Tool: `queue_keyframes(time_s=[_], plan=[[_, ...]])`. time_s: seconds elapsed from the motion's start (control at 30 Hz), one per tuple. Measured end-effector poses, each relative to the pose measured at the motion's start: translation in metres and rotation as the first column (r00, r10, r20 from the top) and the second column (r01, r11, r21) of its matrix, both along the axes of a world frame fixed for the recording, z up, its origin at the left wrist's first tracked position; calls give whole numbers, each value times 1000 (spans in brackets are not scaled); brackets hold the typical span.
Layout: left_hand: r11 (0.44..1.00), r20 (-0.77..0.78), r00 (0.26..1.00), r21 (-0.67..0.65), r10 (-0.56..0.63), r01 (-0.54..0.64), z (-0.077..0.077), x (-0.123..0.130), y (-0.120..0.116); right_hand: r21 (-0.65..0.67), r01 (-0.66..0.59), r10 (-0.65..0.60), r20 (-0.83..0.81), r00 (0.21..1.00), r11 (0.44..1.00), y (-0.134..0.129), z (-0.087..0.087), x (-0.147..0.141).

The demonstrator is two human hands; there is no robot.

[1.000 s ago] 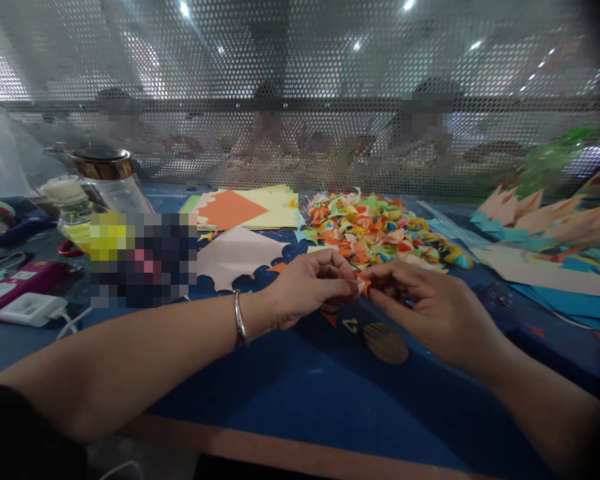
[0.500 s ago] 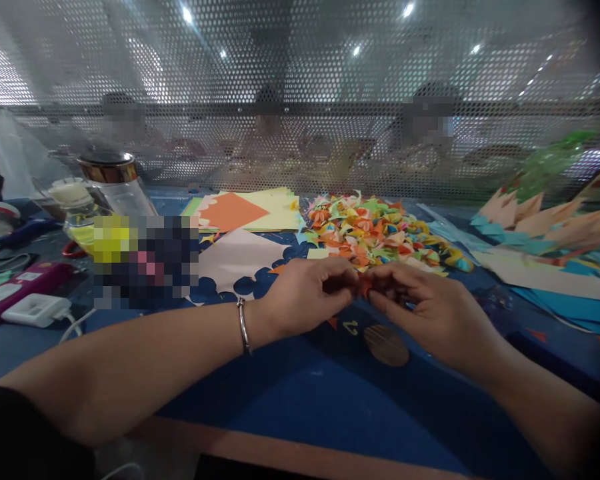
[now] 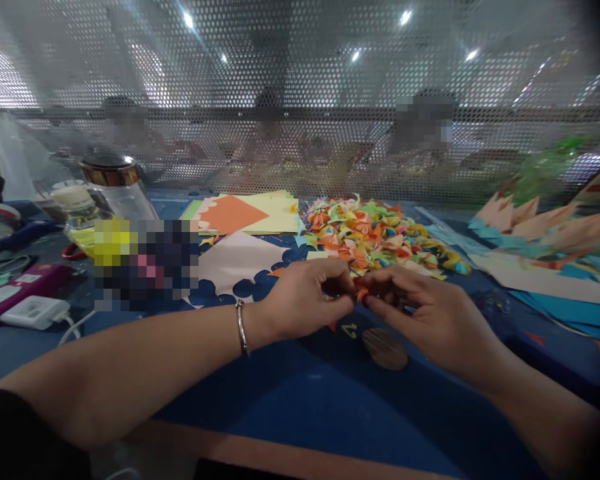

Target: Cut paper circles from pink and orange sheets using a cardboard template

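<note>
Between the fingertips of both hands is a small folded piece of orange paper [image 3: 361,292]. My left hand [image 3: 307,293], with a silver bangle at the wrist, pinches its left side. My right hand [image 3: 423,307] holds it from the right with thumb and fingers. Part of the paper is hidden by the fingers. Below the hands a round brown wooden disc [image 3: 385,349] lies on the blue table [image 3: 300,407]. Just behind the hands is a heap of small folded paper pieces [image 3: 360,230] in orange, yellow, green and blue.
Pale pink paper with scalloped cut edges [image 3: 240,260] lies behind my left hand, near an orange sheet [image 3: 233,213] on stacked paper. A jar [image 3: 123,190] and a white plug adapter [image 3: 36,312] stand left. Pointed folded paper [image 3: 545,223] lies right. A perforated screen [image 3: 300,60] rises behind.
The orange paper has turned slightly between my fingertips, and more of it shows. Both hands stay in nearly the same place.
</note>
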State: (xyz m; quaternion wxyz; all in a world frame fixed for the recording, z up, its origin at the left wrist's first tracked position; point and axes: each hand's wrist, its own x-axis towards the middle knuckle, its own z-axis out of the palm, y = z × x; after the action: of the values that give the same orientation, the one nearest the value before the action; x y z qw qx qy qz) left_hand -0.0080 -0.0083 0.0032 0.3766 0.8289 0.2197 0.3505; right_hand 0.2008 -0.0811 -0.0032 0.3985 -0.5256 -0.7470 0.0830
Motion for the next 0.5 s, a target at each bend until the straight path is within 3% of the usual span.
queue_keyframes(time_s=[0.3,0.5], plan=[[999,-16,1000,-33,-2,2,-5,0,0,88,-50,50,0,999,995,1,-1,1],[979,-10,1000,203,11,-8,-7,-1,3,122,-70,65,44,997,990,1,3,0]])
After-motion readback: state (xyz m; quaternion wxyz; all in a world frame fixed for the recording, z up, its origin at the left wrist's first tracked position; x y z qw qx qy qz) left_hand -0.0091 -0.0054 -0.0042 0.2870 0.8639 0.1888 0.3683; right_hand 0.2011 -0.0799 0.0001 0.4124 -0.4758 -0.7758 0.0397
